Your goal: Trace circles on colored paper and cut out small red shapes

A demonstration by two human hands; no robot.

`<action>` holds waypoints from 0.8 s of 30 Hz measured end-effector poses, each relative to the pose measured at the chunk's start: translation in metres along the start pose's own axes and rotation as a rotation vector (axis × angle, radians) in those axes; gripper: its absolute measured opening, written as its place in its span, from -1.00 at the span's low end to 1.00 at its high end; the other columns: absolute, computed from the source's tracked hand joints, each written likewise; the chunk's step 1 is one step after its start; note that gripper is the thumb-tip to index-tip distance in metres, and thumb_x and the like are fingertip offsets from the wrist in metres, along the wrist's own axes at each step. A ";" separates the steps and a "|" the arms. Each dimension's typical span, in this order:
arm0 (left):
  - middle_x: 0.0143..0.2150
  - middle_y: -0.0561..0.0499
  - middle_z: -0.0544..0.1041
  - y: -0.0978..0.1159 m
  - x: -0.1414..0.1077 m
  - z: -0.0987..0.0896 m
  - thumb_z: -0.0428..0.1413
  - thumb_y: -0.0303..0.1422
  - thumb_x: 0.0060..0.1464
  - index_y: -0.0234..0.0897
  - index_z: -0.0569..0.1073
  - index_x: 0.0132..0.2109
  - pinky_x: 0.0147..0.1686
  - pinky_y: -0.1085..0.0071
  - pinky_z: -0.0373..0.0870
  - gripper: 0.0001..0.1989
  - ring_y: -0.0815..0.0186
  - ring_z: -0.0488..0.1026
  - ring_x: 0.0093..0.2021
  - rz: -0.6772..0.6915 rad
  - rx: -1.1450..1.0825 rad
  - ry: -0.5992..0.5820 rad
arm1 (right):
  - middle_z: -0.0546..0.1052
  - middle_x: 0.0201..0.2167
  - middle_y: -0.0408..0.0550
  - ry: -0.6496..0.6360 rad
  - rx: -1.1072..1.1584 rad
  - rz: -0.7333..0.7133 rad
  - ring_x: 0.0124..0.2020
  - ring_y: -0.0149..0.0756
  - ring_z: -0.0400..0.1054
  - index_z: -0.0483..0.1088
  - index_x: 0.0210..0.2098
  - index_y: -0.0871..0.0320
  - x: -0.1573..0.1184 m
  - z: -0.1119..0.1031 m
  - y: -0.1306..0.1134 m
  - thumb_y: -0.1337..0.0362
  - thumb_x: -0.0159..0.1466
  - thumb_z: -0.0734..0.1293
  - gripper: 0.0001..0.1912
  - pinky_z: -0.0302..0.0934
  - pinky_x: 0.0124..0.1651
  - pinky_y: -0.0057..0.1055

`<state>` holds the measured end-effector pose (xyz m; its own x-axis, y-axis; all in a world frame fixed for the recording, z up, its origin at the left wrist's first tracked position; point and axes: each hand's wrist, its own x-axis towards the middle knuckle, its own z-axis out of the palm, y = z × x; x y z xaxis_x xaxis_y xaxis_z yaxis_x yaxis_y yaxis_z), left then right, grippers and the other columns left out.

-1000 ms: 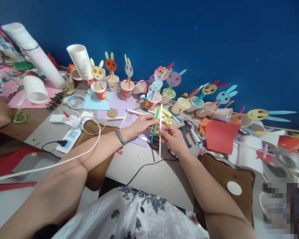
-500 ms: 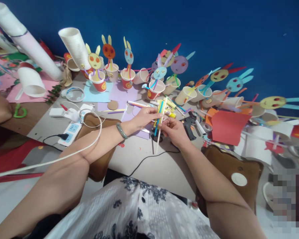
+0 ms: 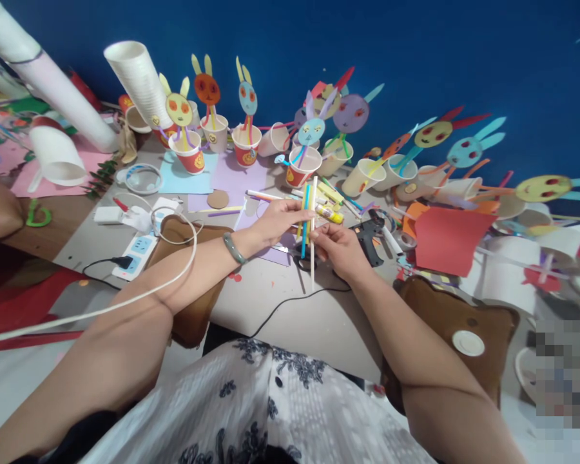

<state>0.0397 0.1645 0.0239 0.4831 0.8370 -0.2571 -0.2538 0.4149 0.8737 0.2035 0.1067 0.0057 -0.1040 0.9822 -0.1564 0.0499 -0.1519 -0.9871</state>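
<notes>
My left hand [image 3: 284, 219] is closed, thumb over a small bundle of coloured sticks. A blue stick [image 3: 304, 243] and yellow ones show in it. Alongside stands a longer cream-white stick [image 3: 313, 274], its lower end reaching below the blue one. My right hand [image 3: 337, 248] pinches the white stick about halfway along, its fingertips close to the bundle. Just behind the hands lie a yellow glue stick [image 3: 334, 215] and loose coloured sticks. A black glue gun [image 3: 368, 240] rests right of my right hand.
Paper cups with rabbit faces, one a red cup [image 3: 302, 175], line the blue wall. At left are a power strip [image 3: 136, 256], a white cable and a tall cup stack [image 3: 138, 80]. Red paper [image 3: 452, 241] lies right. A black cord [image 3: 280, 308] crosses the table in front.
The white stick has turned from leaning across the bundle to nearly upright, lined up beside the coloured sticks. Both hands stay close together; the view has shifted slightly.
</notes>
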 end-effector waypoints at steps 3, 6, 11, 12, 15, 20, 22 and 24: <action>-0.46 0.12 0.47 0.001 0.000 0.000 0.21 -0.52 0.10 -0.38 0.47 -0.32 -0.36 0.47 0.43 -0.94 0.52 0.40 -0.50 -0.011 -0.003 0.007 | 0.30 -0.74 -0.28 -0.014 -0.006 -0.005 -0.71 -0.51 0.06 0.34 -0.45 0.12 0.000 -0.002 0.001 -0.08 0.14 0.48 -0.58 -0.10 -0.59 -0.48; -0.46 0.11 0.47 0.000 0.002 -0.001 0.25 -0.48 0.07 -0.39 0.46 -0.32 -0.39 0.46 0.42 -0.90 0.50 0.42 -0.50 -0.008 -0.012 -0.006 | 0.29 -0.75 -0.28 -0.023 -0.024 -0.016 -0.71 -0.51 0.07 0.35 -0.45 0.12 -0.001 -0.003 0.001 -0.08 0.18 0.44 -0.59 -0.09 -0.58 -0.48; -0.46 0.11 0.48 -0.006 0.006 -0.006 0.38 -0.28 -0.09 -0.38 0.47 -0.30 -0.44 0.48 0.40 -0.69 0.49 0.42 -0.50 0.025 0.012 -0.033 | 0.31 -0.73 -0.27 -0.026 -0.034 -0.004 -0.71 -0.52 0.09 0.37 -0.47 0.14 -0.003 -0.002 -0.002 -0.10 0.20 0.42 -0.57 -0.07 -0.58 -0.48; -0.46 0.11 0.48 -0.007 0.006 -0.007 0.40 -0.26 -0.13 -0.38 0.48 -0.31 -0.46 0.49 0.38 -0.66 0.50 0.41 -0.51 0.037 0.020 -0.029 | 0.33 -0.70 -0.26 -0.023 -0.017 0.004 -0.71 -0.53 0.08 0.36 -0.47 0.14 -0.003 -0.001 -0.003 -0.10 0.17 0.44 -0.57 -0.08 -0.58 -0.49; -0.48 0.12 0.46 -0.009 0.007 -0.007 0.43 -0.23 -0.22 -0.37 0.47 -0.32 -0.49 0.49 0.36 -0.60 0.48 0.41 -0.51 0.040 0.030 -0.018 | 0.38 -0.65 -0.27 -0.002 0.044 0.026 -0.71 -0.56 0.06 0.31 -0.47 0.14 -0.002 0.000 -0.002 -0.09 0.07 0.50 -0.53 -0.11 -0.61 -0.50; -0.47 0.10 0.49 -0.008 0.007 -0.005 0.44 -0.22 -0.27 -0.36 0.48 -0.34 -0.46 0.48 0.39 -0.59 0.45 0.43 -0.49 0.040 0.027 -0.003 | 0.29 -0.67 -0.31 0.032 0.022 -0.005 -0.70 -0.54 0.06 0.25 -0.46 0.11 0.000 0.003 -0.001 -0.14 0.04 0.50 -0.49 -0.07 -0.61 -0.50; -0.44 0.07 0.52 -0.007 0.006 -0.005 0.43 -0.21 -0.26 -0.36 0.50 -0.32 -0.44 0.49 0.39 -0.59 0.44 0.46 -0.46 0.036 0.033 -0.005 | 0.28 -0.64 -0.29 0.113 -0.042 -0.080 -0.66 -0.50 0.10 0.24 -0.43 0.09 -0.006 0.003 -0.007 -0.17 0.13 0.43 -0.51 0.02 -0.58 -0.48; -0.42 0.05 0.55 -0.006 0.006 -0.004 0.42 -0.23 -0.25 -0.37 0.51 -0.30 -0.42 0.48 0.40 -0.60 0.41 0.48 -0.44 0.029 0.058 0.008 | 0.33 -0.57 -0.24 0.231 -0.168 -0.227 -0.60 -0.46 0.17 0.26 -0.38 0.09 -0.016 0.002 -0.019 -0.15 0.27 0.32 -0.57 0.11 -0.53 -0.46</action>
<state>0.0403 0.1688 0.0157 0.4692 0.8513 -0.2348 -0.2186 0.3696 0.9031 0.2020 0.0938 0.0268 0.0948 0.9908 0.0964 0.2158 0.0741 -0.9736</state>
